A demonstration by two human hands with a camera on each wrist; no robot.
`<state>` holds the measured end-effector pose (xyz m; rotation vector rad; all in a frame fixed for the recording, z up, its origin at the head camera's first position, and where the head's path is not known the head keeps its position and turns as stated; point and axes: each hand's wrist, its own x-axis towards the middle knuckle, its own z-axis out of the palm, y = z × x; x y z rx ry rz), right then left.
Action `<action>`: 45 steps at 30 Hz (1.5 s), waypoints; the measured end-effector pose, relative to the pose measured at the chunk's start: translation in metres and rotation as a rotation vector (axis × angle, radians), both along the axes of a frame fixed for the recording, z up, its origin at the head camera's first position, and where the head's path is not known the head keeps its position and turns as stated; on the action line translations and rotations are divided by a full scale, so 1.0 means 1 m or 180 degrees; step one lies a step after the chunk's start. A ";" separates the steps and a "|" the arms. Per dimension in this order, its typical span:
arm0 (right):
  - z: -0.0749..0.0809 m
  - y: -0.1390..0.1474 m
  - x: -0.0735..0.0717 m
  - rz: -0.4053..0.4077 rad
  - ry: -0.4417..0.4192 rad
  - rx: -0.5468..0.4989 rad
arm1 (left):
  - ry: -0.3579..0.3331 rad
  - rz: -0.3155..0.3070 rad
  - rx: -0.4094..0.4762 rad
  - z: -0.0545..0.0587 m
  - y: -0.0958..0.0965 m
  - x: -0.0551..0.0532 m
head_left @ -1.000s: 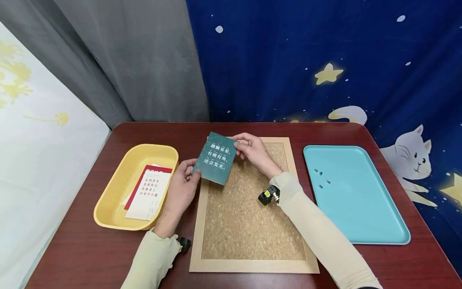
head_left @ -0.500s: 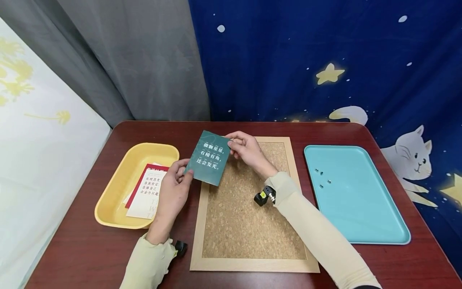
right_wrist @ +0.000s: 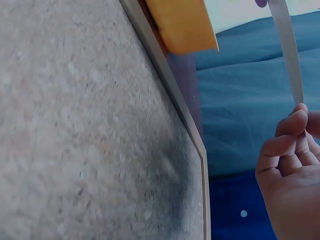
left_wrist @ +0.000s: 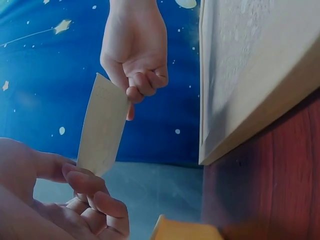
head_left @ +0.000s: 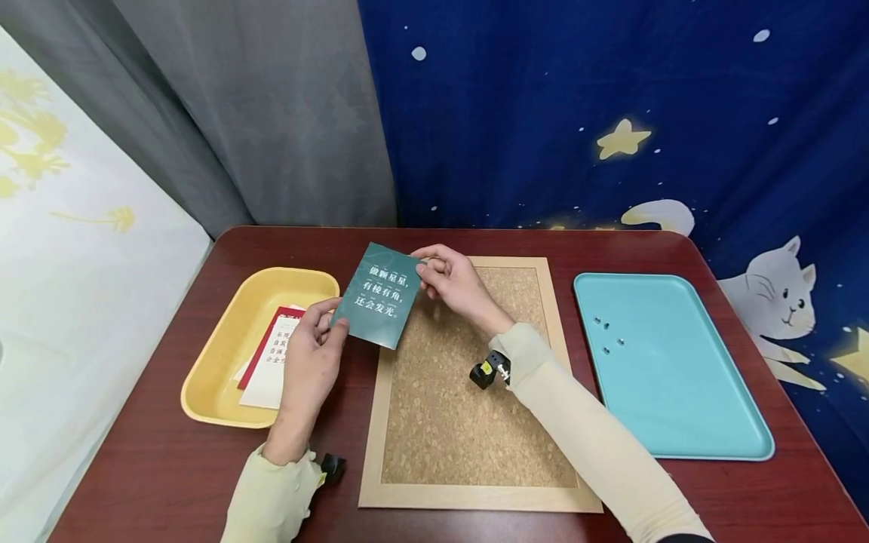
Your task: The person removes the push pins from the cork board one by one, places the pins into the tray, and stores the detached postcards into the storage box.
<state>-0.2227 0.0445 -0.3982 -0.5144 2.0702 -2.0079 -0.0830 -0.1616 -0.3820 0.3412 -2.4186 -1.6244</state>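
A dark green card (head_left: 376, 298) with white printed characters is held tilted above the upper left corner of a wood-framed cork board (head_left: 475, 407). My left hand (head_left: 311, 362) pinches its lower left edge between thumb and fingers. At the upper right corner, my right hand (head_left: 456, 283) pinches it too. The left wrist view shows the card's pale back (left_wrist: 104, 125) stretched between both hands. Seen nearly edge-on in the right wrist view, the card (right_wrist: 289, 50) runs up from the right fingertips (right_wrist: 295, 120).
A yellow bin (head_left: 217, 377) on the left holds white and red cards (head_left: 261, 385), partly hidden by the left hand. On the right lies a light blue tray (head_left: 686, 377) with several small metal pins (head_left: 606, 326). Curtains (head_left: 271, 113) hang behind the brown table (head_left: 163, 467).
Both hands have carried the green card leftward, away from the board's middle and closer to the yellow bin. Their pinch on it has stayed the same.
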 end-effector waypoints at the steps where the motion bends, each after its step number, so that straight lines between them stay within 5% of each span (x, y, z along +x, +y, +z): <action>1: 0.000 -0.001 0.000 0.0009 0.0007 -0.0014 | 0.0021 0.0022 0.0004 0.001 -0.001 0.000; 18: 0.000 -0.020 0.006 0.0192 0.0160 -0.0144 | 0.0183 0.0255 -0.0022 0.003 -0.012 0.011; 45: -0.003 -0.033 0.013 0.0311 0.0040 -0.0248 | 0.0229 0.0442 0.0043 0.004 -0.023 0.018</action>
